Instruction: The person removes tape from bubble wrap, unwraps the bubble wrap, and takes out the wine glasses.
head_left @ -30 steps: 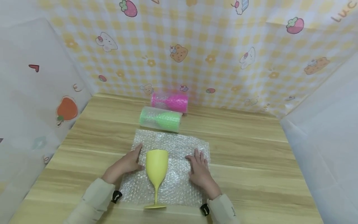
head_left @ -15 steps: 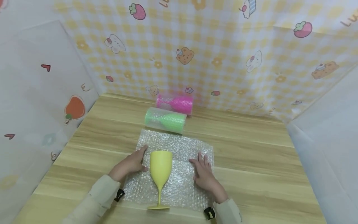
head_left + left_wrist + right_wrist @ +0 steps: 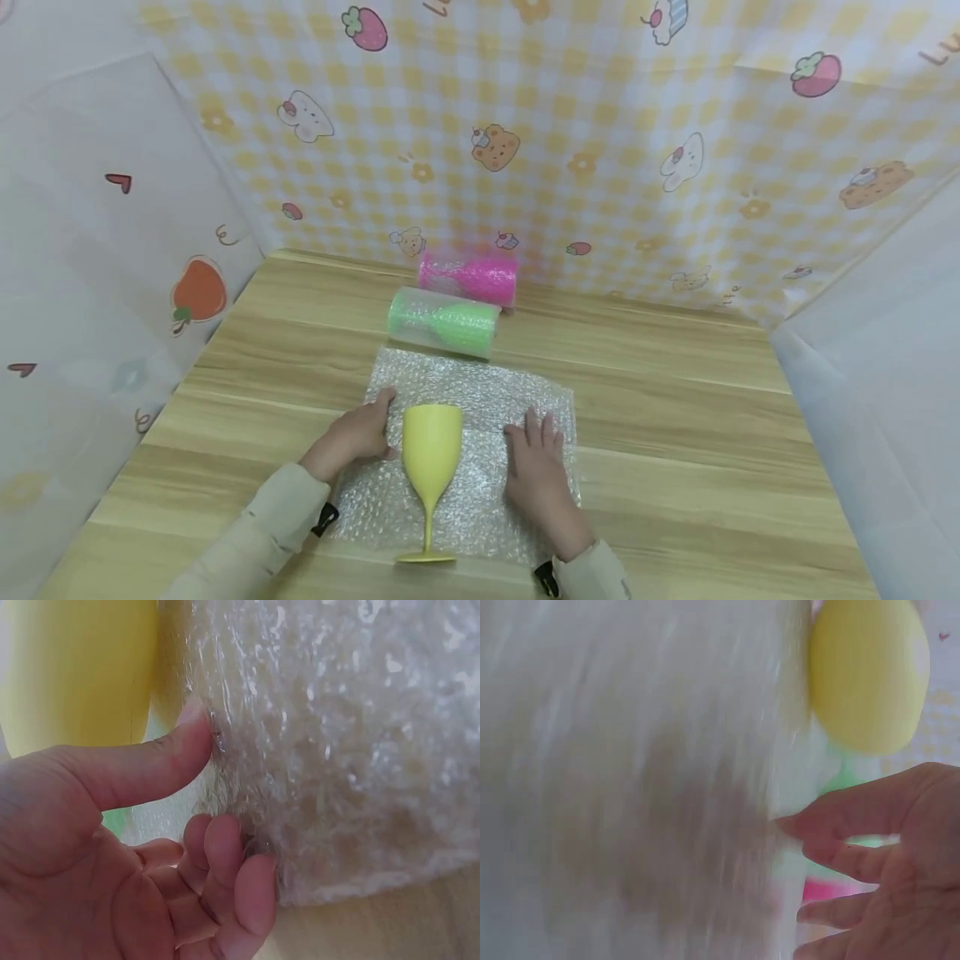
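Note:
A yellow goblet (image 3: 431,442) lies on its side on a sheet of bubble wrap (image 3: 487,492), its foot reaching past the near edge. My left hand (image 3: 358,432) is at the sheet's left edge, beside the goblet's bowl. In the left wrist view, the thumb (image 3: 161,761) touches the wrap and the loosely bent fingers (image 3: 255,896) meet its edge, with a gap between. My right hand (image 3: 542,475) rests on the right part of the sheet, fingers spread. The right wrist view is blurred over the wrap, with the goblet (image 3: 866,675) beyond the hand.
Behind the sheet lies a green goblet (image 3: 457,327) rolled in bubble wrap. A pink goblet (image 3: 483,279), also wrapped, lies farther back near the checked backdrop (image 3: 585,117). Wooden tabletop (image 3: 675,450) extends to both sides; white sheets hang left and right.
The head view has shifted, so everything sits slightly farther right. My right hand has drawn slightly nearer and left over the wrap. My left hand stays at the edge; the goblet remains in place.

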`<state>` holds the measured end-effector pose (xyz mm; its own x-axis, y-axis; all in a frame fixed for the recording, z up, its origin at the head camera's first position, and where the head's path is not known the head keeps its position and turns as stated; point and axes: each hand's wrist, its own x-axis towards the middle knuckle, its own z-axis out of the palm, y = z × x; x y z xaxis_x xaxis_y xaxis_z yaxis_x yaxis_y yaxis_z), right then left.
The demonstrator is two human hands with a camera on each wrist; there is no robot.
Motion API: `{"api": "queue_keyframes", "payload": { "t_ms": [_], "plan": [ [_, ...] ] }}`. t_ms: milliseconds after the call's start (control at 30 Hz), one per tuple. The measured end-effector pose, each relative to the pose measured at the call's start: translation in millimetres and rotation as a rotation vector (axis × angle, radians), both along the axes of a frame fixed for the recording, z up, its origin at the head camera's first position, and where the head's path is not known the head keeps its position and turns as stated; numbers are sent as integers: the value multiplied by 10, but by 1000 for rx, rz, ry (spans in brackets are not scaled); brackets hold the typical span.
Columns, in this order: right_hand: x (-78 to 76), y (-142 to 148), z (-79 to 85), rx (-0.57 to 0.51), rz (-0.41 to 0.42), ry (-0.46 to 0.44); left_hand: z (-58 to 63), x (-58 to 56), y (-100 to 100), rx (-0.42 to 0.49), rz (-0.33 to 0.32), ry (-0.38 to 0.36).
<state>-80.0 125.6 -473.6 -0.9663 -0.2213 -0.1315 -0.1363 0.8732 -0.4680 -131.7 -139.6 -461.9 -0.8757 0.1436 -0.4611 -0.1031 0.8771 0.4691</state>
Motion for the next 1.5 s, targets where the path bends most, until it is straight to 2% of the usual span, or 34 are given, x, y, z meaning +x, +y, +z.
{"api": "queue_keyframes", "payload": {
  "t_ms": [100,200,267,333,433,500,600,900,1233,1367,1500],
  "plan": [
    [90,-118,60,-73,14,50,20,-10,11,-2,5,-3],
    [184,-194,131,-218,26,17,32,-24,12,-2,4,-6],
    [236,-223,173,-336,54,-75,31,-35,4,-6,5,-2],
    [284,-247,202,-448,81,-207,29,-43,-9,-5,14,3],
    [345,-302,196,-574,111,-379,23,-45,-30,0,28,9],
    [378,-360,161,-625,111,-444,22,-37,-36,8,33,8],
    [420,-446,88,-664,97,-481,13,-15,-36,29,39,0],
    [474,-557,-33,-710,10,-535,4,11,-35,33,26,-5],
    [481,-466,-106,-922,3,-656,43,29,-59,16,-3,1],
    [421,-294,-47,-928,1,-605,33,10,-55,22,-3,-14],
    [305,-37,102,-855,-84,-430,17,-33,-43,22,-7,-38]
  ]
}}
